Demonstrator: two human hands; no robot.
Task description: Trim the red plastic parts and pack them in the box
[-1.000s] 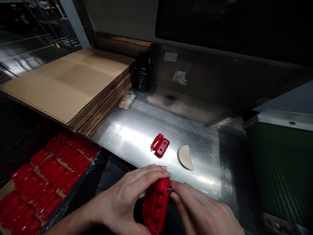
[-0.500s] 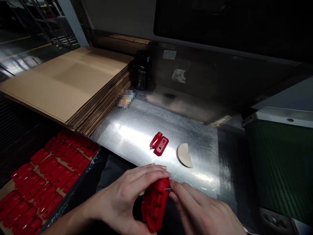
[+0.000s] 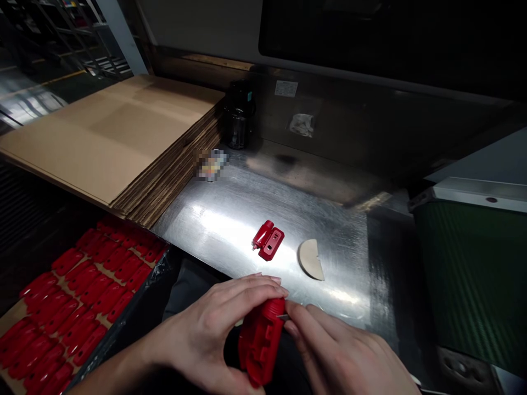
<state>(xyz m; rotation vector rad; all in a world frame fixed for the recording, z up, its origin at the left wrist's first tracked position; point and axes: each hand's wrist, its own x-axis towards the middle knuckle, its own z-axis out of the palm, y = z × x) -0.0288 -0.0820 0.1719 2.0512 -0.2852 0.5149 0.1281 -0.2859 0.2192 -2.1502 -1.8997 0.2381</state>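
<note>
My left hand (image 3: 209,323) is closed around a red plastic housing (image 3: 260,343), thumb at its lower end and fingers over its top. The hollow inside of the housing, with small ribs, faces right. My right hand (image 3: 341,345) pinches a thin metal blade (image 3: 283,316), whose tip touches the threaded round end of the housing. The rest of the blade is hidden in my fingers. Beyond my hands, a red plastic piece with a hinged-looking flat plate (image 3: 268,240) lies on the metal table (image 3: 230,214). A beige half-round pad (image 3: 310,259) lies to its right.
At the left stands a stack of flat cardboard sheets (image 3: 115,131). Below it, a lined box holds rows of red plastic parts (image 3: 78,296). A dark jug (image 3: 239,115) stands at the back, near a blurred packet (image 3: 212,164). A green conveyor belt (image 3: 473,285) runs along the right.
</note>
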